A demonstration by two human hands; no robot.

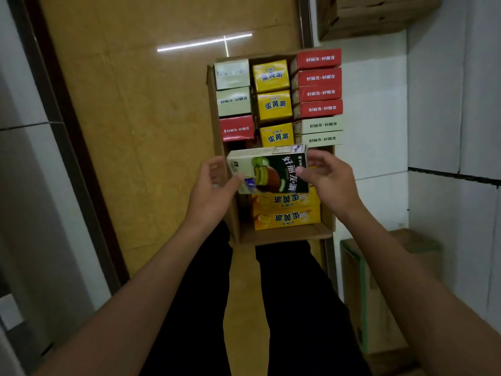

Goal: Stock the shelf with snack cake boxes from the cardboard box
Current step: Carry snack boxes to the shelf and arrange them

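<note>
An open cardboard box (284, 236) stands on the floor in front of my legs, packed with red, yellow and pale green snack cake boxes on end. Above its near half I hold a pale green snack cake box (268, 169), face up and slightly tilted. My left hand (214, 183) grips its left end with the thumb on top. My right hand (329, 176) pinches its right end. Two yellow boxes (287, 210) lie flat beneath it. No shelf surface with stocked boxes is in sight.
Yellow glossy floor (151, 131) spreads to the left, bordered by a dark strip and a grey cabinet front (35, 199). White panels (447, 104) rise on the right. Another cardboard carton (379, 289) sits by my right arm, and more cartons (368, 14) at top right.
</note>
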